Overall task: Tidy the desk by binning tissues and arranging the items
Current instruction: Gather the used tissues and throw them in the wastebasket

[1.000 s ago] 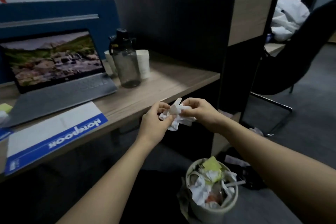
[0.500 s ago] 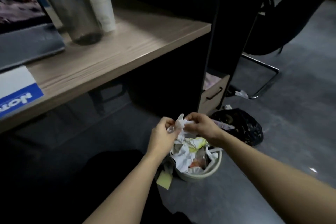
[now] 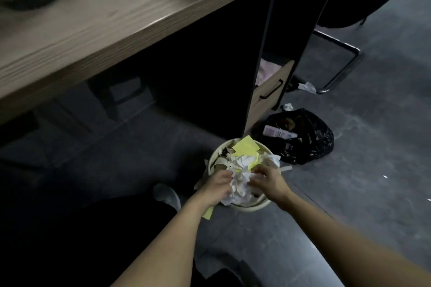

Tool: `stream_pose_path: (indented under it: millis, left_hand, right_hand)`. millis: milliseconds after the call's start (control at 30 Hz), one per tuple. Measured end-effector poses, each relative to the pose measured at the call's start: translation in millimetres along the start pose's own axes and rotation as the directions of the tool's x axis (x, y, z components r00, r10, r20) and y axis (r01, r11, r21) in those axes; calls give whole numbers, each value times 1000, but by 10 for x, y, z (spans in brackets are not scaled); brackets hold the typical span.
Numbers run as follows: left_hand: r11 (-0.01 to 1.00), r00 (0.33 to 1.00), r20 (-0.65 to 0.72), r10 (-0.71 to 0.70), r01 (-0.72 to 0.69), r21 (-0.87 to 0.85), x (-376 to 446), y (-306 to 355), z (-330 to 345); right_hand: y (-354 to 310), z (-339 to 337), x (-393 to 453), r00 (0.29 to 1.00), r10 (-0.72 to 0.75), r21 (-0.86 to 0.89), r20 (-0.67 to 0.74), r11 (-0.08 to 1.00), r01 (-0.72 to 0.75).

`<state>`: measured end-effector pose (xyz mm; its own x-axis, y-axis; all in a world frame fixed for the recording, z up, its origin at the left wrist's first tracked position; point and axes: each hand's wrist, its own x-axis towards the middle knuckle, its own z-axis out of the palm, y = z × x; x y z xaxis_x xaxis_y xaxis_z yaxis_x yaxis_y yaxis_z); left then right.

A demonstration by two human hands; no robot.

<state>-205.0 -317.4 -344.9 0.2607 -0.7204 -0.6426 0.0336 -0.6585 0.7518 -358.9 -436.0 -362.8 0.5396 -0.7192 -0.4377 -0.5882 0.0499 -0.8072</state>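
Where they held the tissue (image 3: 240, 182) above the bin (image 3: 253, 208) | both hands' fingers (image 3: 224, 178) now pinch it inside.

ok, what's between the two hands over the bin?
Head view: a crumpled white tissue sits between left hand and right hand, atop the full bin.

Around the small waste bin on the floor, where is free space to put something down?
Bare grey floor lies right of the round cream waste bin, in front of the black plastic bag. The wooden desk top is bare near its corner. The bin is heaped with white tissues, both hands on them.
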Motion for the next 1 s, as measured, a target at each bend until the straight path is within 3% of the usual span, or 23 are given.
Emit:
stream_pose_path:
  millis: [133, 400, 633, 1000]
  left_hand:
    - [998, 998, 32, -51, 52, -35, 112, -92, 74]
    - [997, 992, -129, 18, -9, 73, 265, -120, -76]
    - [990, 956, -256, 140, -135, 40, 255, 66, -226]
    - [948, 895, -314, 316, -286, 141, -168, 397, -380]
  right_hand:
    - [181, 111, 22, 998, 65, -38, -2, 997, -65]
    - [404, 309, 185, 978, 158, -214, -136, 959, -185]
    - [423, 289, 163, 979, -34, -425, -201, 904, -56]
    - [-1, 55, 41, 952, -219, -473, -216, 876, 94]
